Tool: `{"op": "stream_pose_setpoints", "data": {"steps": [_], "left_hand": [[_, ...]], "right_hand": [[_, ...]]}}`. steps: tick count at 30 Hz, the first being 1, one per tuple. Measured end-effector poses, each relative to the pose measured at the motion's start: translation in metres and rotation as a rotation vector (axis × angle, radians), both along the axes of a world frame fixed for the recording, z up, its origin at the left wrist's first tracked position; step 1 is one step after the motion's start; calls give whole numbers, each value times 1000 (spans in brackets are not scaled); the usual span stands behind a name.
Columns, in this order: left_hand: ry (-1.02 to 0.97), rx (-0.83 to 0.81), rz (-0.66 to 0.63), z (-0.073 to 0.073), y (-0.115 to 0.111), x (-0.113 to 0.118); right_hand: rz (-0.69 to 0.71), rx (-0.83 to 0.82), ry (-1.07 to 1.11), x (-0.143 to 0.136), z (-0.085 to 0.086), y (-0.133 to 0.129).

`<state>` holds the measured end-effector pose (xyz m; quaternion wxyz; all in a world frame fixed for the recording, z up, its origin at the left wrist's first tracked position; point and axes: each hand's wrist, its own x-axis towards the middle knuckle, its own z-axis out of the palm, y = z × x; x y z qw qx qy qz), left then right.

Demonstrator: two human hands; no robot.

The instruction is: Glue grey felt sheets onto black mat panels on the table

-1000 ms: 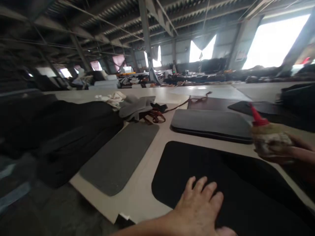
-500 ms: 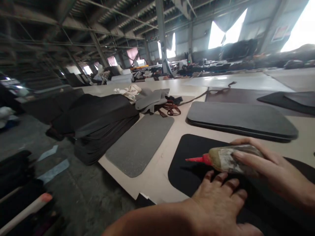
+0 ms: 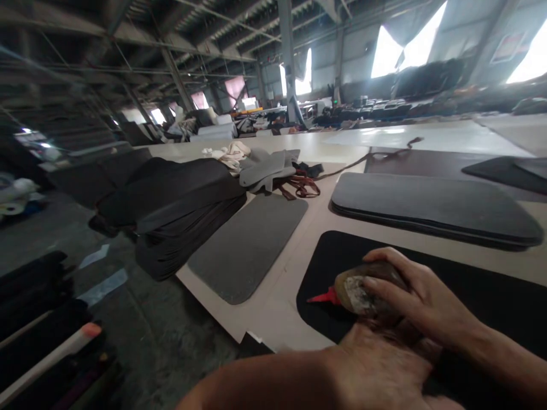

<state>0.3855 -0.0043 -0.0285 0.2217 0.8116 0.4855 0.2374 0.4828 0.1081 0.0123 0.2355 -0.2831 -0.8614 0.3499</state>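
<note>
My right hand (image 3: 410,290) is wrapped round a worn bottle (image 3: 356,290) with a red nozzle. The bottle lies nearly level, its tip close to the left edge of a black mat (image 3: 342,250) with rounded corners. Below the bottle is my left hand (image 3: 380,353), over the near part of the mat; its fingers are blurred and partly hidden under the bottle and my right hand. A single grey mat (image 3: 252,245) lies to the left, and a stack of grey mats (image 3: 427,202) sits behind the black one.
A tall pile of dark sheets (image 3: 183,199) stands at the table's left edge. Grey scraps (image 3: 267,168), brown straps (image 3: 303,187) and a cream cloth (image 3: 231,154) lie behind the single mat. Rolls (image 3: 47,364) are at the lower left beside the floor.
My right hand and the bottle have moved left and toward me, bringing the nozzle near the mat's left edge. My left hand's fingers, spread before, are now largely covered. The view has shifted slightly.
</note>
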Motion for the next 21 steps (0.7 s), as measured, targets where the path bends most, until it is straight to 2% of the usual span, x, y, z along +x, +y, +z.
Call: {"op": "stream_pose_setpoints", "data": {"steps": [5,13,21], "left_hand": [[31,77,16,-1,-1,2],[138,127,41,-3,3,2],[158,128,36,-16,6,8]], "right_hand": [[60,88,27,-2,-1,0],[282,342,86,-1,2,-4],[462,477,97,-2,12,-6]]}}
